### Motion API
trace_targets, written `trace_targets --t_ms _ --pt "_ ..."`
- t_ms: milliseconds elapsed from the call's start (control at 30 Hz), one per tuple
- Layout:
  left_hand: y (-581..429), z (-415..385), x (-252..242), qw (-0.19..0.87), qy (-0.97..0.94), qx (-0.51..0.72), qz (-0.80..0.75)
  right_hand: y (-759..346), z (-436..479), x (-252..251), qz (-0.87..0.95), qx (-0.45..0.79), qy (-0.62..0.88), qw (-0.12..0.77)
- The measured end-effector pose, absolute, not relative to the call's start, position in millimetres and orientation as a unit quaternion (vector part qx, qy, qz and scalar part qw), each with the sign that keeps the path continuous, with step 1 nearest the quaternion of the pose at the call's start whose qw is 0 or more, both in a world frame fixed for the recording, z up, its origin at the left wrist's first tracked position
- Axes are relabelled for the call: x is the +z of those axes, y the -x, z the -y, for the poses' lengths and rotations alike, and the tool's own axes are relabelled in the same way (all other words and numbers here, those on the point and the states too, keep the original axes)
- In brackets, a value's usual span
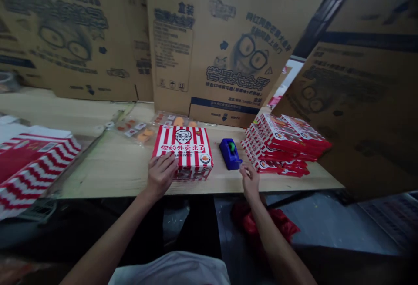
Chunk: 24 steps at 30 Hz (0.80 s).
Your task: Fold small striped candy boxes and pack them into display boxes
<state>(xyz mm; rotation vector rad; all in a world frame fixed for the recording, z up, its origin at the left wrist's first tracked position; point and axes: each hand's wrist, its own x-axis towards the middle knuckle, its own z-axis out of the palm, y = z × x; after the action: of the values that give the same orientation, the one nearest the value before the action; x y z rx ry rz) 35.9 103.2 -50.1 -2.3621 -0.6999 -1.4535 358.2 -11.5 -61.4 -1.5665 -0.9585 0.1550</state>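
A red-and-white striped box (184,145) with a printed face on its lid lies closed on the wooden table (130,180). My left hand (162,172) rests on its front left corner, fingers lying on the lid and holding nothing. Just right of the box stands a blue tape dispenser (228,152) with a green core. At the dispenser's front end is my right hand (249,179), its thumb and fingertips pinched together by the cutting edge. Whatever is between those fingertips is too small to make out.
Small striped boxes (277,139) are stacked at the right. Clear packets with orange pieces (143,135) lie behind the box. Flat striped cartons (35,154) lie at the left. Large brown cartons (222,37) stand along the back.
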Motion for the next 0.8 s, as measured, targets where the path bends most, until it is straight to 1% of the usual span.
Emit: trace_targets --t_ms 67,133,200,300,367,400,533,667,733,800 --pt "-37 -103 -50 0.141 0.818 -0.499 0.249 -334 6 -21 0.524 0.095 0.642 0.551" --pt "-38 -102 -50 0.144 0.818 -0.494 0.257 -301 -8 19 0.702 0.104 0.570 0.414" --pt "-39 -101 -51 0.141 0.820 -0.491 0.258 -265 -26 50 0.829 0.077 0.489 0.260" --pt "-41 -100 -52 0.123 0.818 -0.500 0.256 -223 -51 69 0.905 -0.020 0.421 0.068" --pt "-43 -100 -52 0.104 0.816 -0.506 0.260 -208 -63 69 0.909 -0.086 0.407 -0.018" --pt "-43 -99 -52 0.095 0.815 -0.507 0.264 -204 -67 68 0.906 -0.114 0.405 -0.048" --pt "-46 -97 -50 0.085 0.826 -0.488 0.269 -198 -75 69 0.896 -0.177 0.393 -0.106" --pt "-55 -92 -47 0.106 0.799 -0.503 0.312 -199 -80 80 0.898 -0.173 0.383 -0.128" --pt "-59 -90 -47 0.100 0.782 -0.518 0.332 -206 -80 86 0.902 -0.154 0.393 -0.094" --pt "-62 -89 -46 0.086 0.779 -0.523 0.334 -221 -77 91 0.895 -0.117 0.431 0.003"
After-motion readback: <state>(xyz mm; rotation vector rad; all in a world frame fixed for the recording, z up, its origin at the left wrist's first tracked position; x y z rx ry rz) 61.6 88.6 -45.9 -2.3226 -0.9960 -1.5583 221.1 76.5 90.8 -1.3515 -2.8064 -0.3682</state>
